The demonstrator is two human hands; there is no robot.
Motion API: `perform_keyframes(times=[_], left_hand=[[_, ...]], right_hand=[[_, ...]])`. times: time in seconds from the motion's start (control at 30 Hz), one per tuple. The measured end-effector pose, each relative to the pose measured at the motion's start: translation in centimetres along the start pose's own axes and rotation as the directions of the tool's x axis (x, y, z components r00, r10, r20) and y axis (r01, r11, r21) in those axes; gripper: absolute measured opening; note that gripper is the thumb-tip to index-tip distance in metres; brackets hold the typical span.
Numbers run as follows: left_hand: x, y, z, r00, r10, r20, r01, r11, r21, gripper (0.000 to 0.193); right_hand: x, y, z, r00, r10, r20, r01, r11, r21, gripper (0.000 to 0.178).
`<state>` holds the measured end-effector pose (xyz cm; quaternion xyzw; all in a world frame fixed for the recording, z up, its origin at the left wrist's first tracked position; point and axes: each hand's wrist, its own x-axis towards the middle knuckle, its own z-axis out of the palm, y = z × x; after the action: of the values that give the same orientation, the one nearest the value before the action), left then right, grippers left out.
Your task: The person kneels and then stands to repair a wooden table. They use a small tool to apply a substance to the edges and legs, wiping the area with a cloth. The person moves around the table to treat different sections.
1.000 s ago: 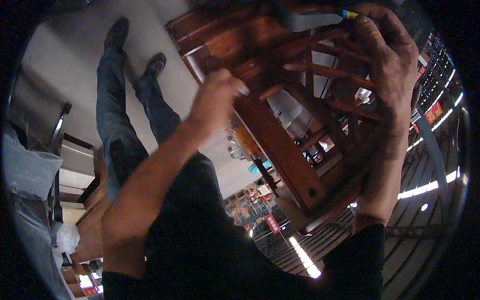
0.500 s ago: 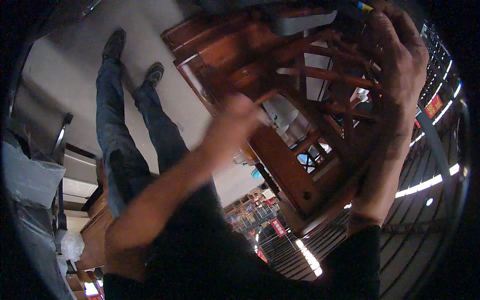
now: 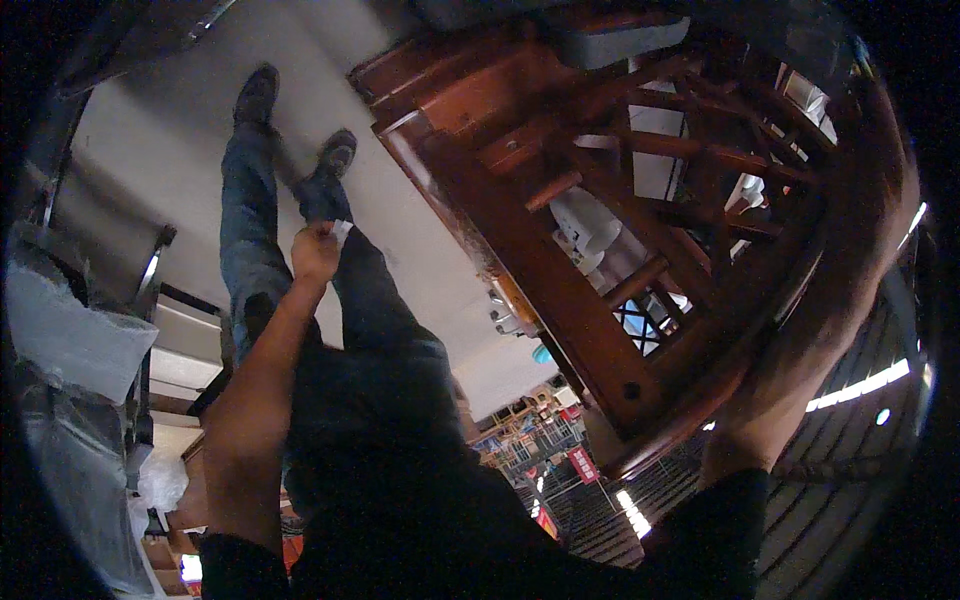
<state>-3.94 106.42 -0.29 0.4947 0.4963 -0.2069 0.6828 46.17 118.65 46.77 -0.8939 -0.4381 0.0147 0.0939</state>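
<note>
My left hand is closed, pinching a small white scrap that looks like folded paper or cloth. It hangs over my legs, apart from the furniture. My right arm reaches up along the right side of a reddish-brown wooden furniture frame with crossed lattice bars. The right hand is lost in the dark at the picture's upper right rim. Its fingers cannot be made out, nor whether they hold anything.
Plastic-wrapped goods stand on the left beside a dark metal bar. My shoes and legs are on the pale floor. A grey curved piece lies by the frame's top. Stacked wooden furniture shows farther off.
My left hand has left the wooden frame and moved left over my legs, the white scrap now showing in it. My right hand has shifted right into the dark rim.
</note>
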Motion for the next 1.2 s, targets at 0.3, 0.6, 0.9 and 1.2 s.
perform_keyframes(times=[0.3,0.6,0.9,1.2], left_hand=[[-5.3,9.2,-5.4,0.951,-0.304,0.061,0.310,0.929,-0.203,0.029],[-6.0,16.2,-7.2,0.907,-0.248,0.340,0.373,0.847,-0.378,0.018],[-4.7,20.1,-9.9,0.904,-0.275,0.327,0.327,0.938,-0.117,0.015],[-4.2,22.5,-9.6,0.911,-0.307,0.275,0.343,0.935,-0.094,0.017]], right_hand=[[-23.1,-2.6,-11.7,0.926,0.376,0.028,-0.374,0.906,0.199,0.037],[-23.4,-5.2,-8.1,0.997,0.050,0.051,-0.058,0.982,0.179,0.035],[-21.8,-5.9,-9.5,0.953,0.071,0.295,-0.119,0.982,0.147,0.036],[-7.2,0.7,-6.2,0.572,0.069,0.818,-0.111,0.994,-0.006,0.012]])
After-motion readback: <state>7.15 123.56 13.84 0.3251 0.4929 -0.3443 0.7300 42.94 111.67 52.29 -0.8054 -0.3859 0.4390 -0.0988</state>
